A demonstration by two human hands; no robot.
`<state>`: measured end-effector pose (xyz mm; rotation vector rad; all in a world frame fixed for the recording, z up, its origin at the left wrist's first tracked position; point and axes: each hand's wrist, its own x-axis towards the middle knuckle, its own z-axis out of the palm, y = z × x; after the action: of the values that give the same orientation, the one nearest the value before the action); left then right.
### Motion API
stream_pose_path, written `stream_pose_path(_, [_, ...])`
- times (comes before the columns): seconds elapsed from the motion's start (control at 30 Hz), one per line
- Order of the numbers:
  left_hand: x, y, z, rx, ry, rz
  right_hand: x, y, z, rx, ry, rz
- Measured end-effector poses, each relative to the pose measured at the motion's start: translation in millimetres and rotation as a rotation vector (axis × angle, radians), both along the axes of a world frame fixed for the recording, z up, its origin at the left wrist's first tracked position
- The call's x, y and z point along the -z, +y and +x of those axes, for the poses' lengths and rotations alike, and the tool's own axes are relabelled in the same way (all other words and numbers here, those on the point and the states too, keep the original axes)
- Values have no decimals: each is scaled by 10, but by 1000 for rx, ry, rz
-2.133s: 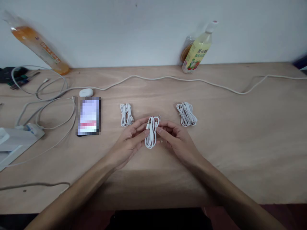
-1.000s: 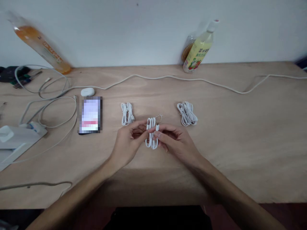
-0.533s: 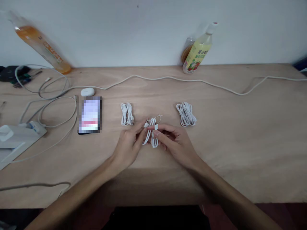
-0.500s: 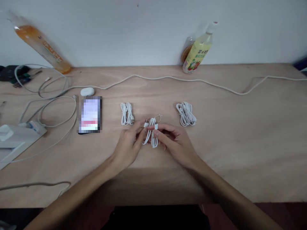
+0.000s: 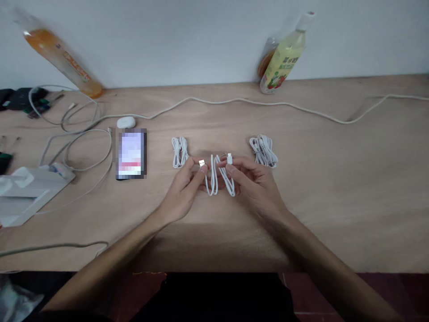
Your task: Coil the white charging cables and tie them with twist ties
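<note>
A white USB cable [image 5: 211, 179], folded in loops, is held between my two hands above the table. My left hand [image 5: 183, 188] pinches it by the USB-A plug, whose metal end points up and away. By the smaller plug at the other end, my right hand [image 5: 256, 183] grips the same cable between thumb and forefinger. Just beyond my left fingers lies a coiled white cable [image 5: 180, 152]. A thicker bundle of white cable [image 5: 263, 151] rests behind my right hand, partly covered by it. My lower fingers are partly hidden behind the loops.
A phone [image 5: 131, 154] and a white earbud case [image 5: 126, 122] lie to the left. Further left are a white power strip [image 5: 30, 197] and loose cords. A long white cord [image 5: 214, 102] crosses the table. An orange bottle [image 5: 63, 62] and a yellow bottle [image 5: 283, 60] stand by the wall.
My hands have spread slightly apart, drawing the two plugs away from each other and opening the cable's loops. The thin tie loop seen above the cable is now mostly hidden. The view has shifted slightly.
</note>
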<state>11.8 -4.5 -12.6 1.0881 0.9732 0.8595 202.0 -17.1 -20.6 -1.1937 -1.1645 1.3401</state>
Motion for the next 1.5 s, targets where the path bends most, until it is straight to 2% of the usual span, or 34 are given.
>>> stream_pose_path(0.2, [18,14,-8,51,-28,3,8,14,4,-34,40,21])
stream_pose_path(0.47, [-1,25,-17,21,55,-10,-20,-15,-12,-141,56,-106])
stream_pose_path(0.67, [-49,44,-30,7,43,-35,-28,3,-13,-102,34,-87])
stream_pose_path(0.9, [-34,48,-26,0,-103,-63,-14,5,-26,-19,45,-97])
stream_pose_path(1.17, [-71,47,-10,-44,-212,-150,3,13,-21,8,66,-78])
stream_pose_path(1.5, [-75,53,-32,48,-251,-217,36,5,-16,19,68,-121])
